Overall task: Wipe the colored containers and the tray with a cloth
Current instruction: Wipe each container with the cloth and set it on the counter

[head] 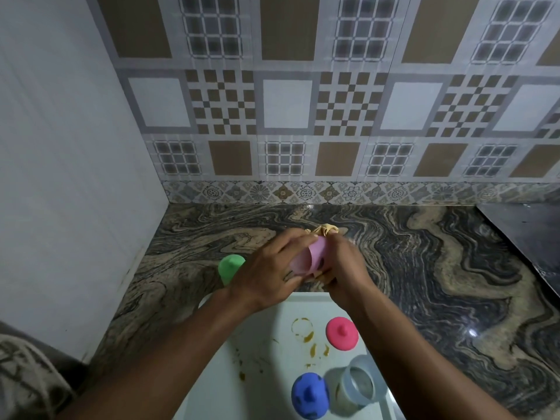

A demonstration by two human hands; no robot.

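Note:
My left hand (266,268) grips a pale pink container (306,259), tilted on its side above the far edge of the white tray (272,322). My right hand (342,262) presses a tan cloth (325,230) against it; the cloth bunches out behind the fingers. A green container (231,268) stands upside down on the counter left of my hands. On the tray stand a red container (341,332) and a blue one (309,394), both upside down, and a clear grey cup (357,386). Brown stains and a ring mark the tray's middle.
The marbled stone counter (424,268) stretches right and back to a patterned tile wall. A white panel closes off the left side. A dark metal surface (527,231) lies at the far right.

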